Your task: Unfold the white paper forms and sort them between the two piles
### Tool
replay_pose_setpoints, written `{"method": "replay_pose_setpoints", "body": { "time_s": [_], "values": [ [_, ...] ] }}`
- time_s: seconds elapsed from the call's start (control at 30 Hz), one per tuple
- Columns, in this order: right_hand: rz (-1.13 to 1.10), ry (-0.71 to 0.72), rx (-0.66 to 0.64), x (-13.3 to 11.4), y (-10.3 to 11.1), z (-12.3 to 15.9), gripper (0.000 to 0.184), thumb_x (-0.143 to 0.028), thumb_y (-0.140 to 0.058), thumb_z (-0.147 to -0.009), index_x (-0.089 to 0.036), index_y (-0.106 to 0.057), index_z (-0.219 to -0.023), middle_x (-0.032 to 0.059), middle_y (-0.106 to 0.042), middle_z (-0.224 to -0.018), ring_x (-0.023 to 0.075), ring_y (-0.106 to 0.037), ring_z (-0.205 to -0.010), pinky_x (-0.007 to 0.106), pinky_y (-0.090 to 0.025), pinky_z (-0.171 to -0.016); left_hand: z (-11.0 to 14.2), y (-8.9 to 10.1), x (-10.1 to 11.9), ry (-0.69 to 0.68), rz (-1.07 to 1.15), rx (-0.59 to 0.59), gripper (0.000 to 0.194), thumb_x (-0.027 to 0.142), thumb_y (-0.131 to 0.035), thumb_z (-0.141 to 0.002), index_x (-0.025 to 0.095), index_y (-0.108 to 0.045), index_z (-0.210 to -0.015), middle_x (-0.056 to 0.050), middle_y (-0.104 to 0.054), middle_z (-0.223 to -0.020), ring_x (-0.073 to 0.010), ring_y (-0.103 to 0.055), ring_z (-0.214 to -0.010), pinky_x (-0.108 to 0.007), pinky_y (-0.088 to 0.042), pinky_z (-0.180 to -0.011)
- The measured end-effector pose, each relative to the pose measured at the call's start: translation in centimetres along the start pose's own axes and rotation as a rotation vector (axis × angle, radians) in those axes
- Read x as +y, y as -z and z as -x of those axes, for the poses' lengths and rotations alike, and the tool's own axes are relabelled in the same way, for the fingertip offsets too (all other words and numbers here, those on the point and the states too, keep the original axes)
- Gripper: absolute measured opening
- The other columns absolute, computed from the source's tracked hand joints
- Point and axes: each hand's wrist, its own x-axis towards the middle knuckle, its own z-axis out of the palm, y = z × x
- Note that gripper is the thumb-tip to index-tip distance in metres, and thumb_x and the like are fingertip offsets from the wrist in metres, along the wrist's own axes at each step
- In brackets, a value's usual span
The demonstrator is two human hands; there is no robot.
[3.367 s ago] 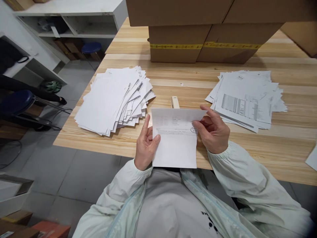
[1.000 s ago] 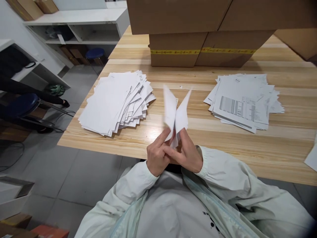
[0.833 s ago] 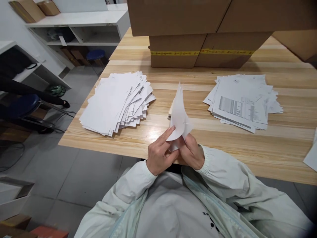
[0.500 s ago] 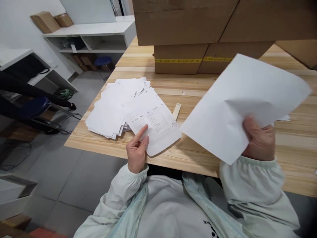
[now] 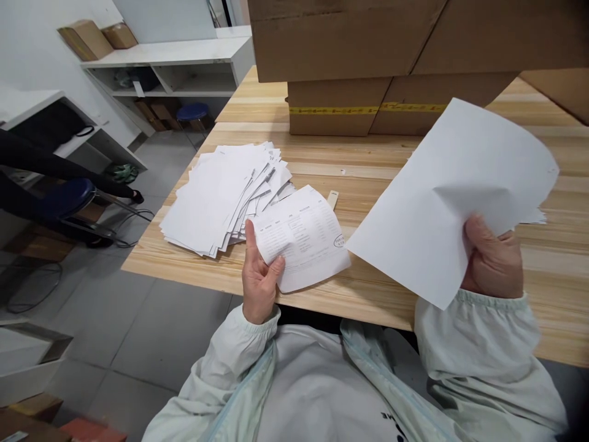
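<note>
My left hand (image 5: 261,276) grips the near left edge of a printed sheet (image 5: 306,242), thumb on top and index finger stretched out along its side. The sheet is tilted and curved, with lines of print and an oval stamp at its right. Just left of it lies a fanned pile of papers (image 5: 207,196) on the wooden table. In my right hand (image 5: 494,258) is a blank-looking white sheet (image 5: 442,184), creased near the thumb and held up over the table; whether more sheets are behind it I cannot tell.
Brown cardboard boxes (image 5: 335,116) with yellow tape are stacked at the back of the wooden table (image 5: 368,153). A flat pale strip (image 5: 332,198) lies behind the printed sheet. More paper (image 5: 534,216) shows behind my right hand. At left, someone's leg (image 5: 59,159) is beside a blue stool (image 5: 64,199).
The printed sheet has come away from the pile's right side and moved right, now curved in my left hand's grip. My right hand with its sheet has shifted slightly right.
</note>
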Motion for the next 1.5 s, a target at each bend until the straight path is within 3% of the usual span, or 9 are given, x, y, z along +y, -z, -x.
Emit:
{"method": "replay_pose_setpoints", "body": {
  "time_s": [0.47,0.67,0.83,0.97,1.03,1.17,1.37,1.43,1.5],
  "values": [
    [0.102,-0.312,0.059,-3.1,-0.9,1.3,0.058,-0.058,-0.097,-0.039,-0.018,-0.076,-0.076,0.0096,-0.079,-0.087,0.0295,-0.075,-0.098,0.040,-0.064,-0.087,0.9,0.3,-0.2,-0.076,-0.017,-0.027,0.086,0.028,-0.068,-0.093,0.032,-0.019,-0.164,-0.009,-0.062,-0.147,-0.0201,-0.066,-0.126,-0.035,-0.048,-0.113],
    [0.137,-0.414,0.005,-2.7,-0.6,1.0,0.056,-0.058,-0.095,-0.042,-0.019,-0.075,-0.077,0.0083,-0.076,-0.078,0.0258,-0.072,-0.075,0.037,-0.059,-0.065,0.9,0.4,0.1,-0.185,-0.109,0.062,0.081,0.025,-0.071,-0.091,0.034,-0.031,-0.160,-0.006,-0.053,-0.156,-0.0209,-0.060,-0.135,-0.030,-0.050,-0.111],
    [0.634,0.005,-0.023,-6.1,-0.4,2.9,0.029,-0.039,-0.083,-0.067,-0.019,-0.064,-0.061,0.0037,-0.064,-0.060,0.0139,-0.055,-0.053,0.028,-0.038,-0.049,1.5,1.0,1.4,-0.476,-0.371,0.209,0.071,0.013,-0.073,-0.086,0.029,-0.050,-0.151,-0.005,-0.074,-0.128,-0.0190,-0.074,-0.108,-0.025,-0.061,-0.089],
    [0.953,0.543,-0.405,-9.5,-3.6,7.1,0.028,-0.029,-0.066,-0.088,-0.019,-0.060,-0.062,-0.0024,-0.043,-0.041,0.0101,-0.039,-0.038,0.028,-0.026,-0.043,2.4,-0.2,2.9,-0.681,-0.489,-0.010,0.062,0.001,-0.060,-0.089,0.032,-0.061,-0.142,-0.001,-0.080,-0.105,-0.0124,-0.075,-0.078,-0.018,-0.060,-0.072],
    [0.879,0.661,-0.617,-9.9,-6.1,9.2,0.022,-0.021,-0.051,-0.096,-0.013,-0.071,-0.100,-0.0019,-0.052,-0.046,0.0119,-0.046,-0.039,0.028,-0.031,-0.044,3.0,-1.2,3.6,-0.636,-0.445,-0.156,0.058,0.003,-0.056,-0.091,0.031,-0.062,-0.142,-0.006,-0.078,-0.120,-0.0166,-0.076,-0.093,-0.021,-0.060,-0.080],
    [0.753,0.548,-0.806,-8.5,-9.1,12.1,0.062,-0.018,-0.043,-0.099,-0.005,-0.028,-0.158,0.0001,-0.069,-0.066,0.0152,-0.061,-0.051,0.027,-0.042,-0.049,4.3,-2.2,4.5,-0.325,-0.222,-0.257,0.044,0.018,-0.054,-0.098,0.023,-0.065,-0.140,-0.011,-0.076,-0.123,-0.0227,-0.074,-0.104,-0.030,-0.059,-0.090],
    [0.566,0.367,-1.014,-7.3,-8.7,13.7,0.086,-0.027,-0.053,-0.098,-0.017,-0.001,-0.165,0.0021,-0.073,-0.085,0.0194,-0.070,-0.071,0.028,-0.053,-0.058,4.6,-1.9,4.7,0.139,0.017,-0.154,0.026,0.042,-0.075,-0.086,0.016,-0.078,-0.086,-0.003,-0.072,-0.073,-0.0153,-0.065,-0.068,-0.024,-0.054,-0.065],
    [0.455,0.326,-1.027,-7.3,-8.2,14.0,0.079,-0.026,-0.056,-0.099,-0.021,-0.014,-0.165,-0.0002,-0.071,-0.082,0.0161,-0.068,-0.068,0.026,-0.055,-0.061,4.4,-2.0,4.5,0.279,0.128,-0.069,0.031,0.045,-0.076,-0.085,0.016,-0.074,-0.074,0.001,-0.063,-0.059,-0.0114,-0.057,-0.056,-0.022,-0.047,-0.055],
    [0.372,0.328,-0.843,-6.9,-7.3,13.9,0.063,-0.022,-0.061,-0.096,-0.028,-0.041,-0.156,-0.0030,-0.070,-0.079,0.0116,-0.065,-0.064,0.023,-0.055,-0.064,4.1,-1.9,4.2,0.357,0.229,-0.006,0.031,0.047,-0.078,-0.082,0.017,-0.076,-0.081,0.001,-0.065,-0.061,-0.0106,-0.056,-0.053,-0.022,-0.046,-0.052]
  ]
}}
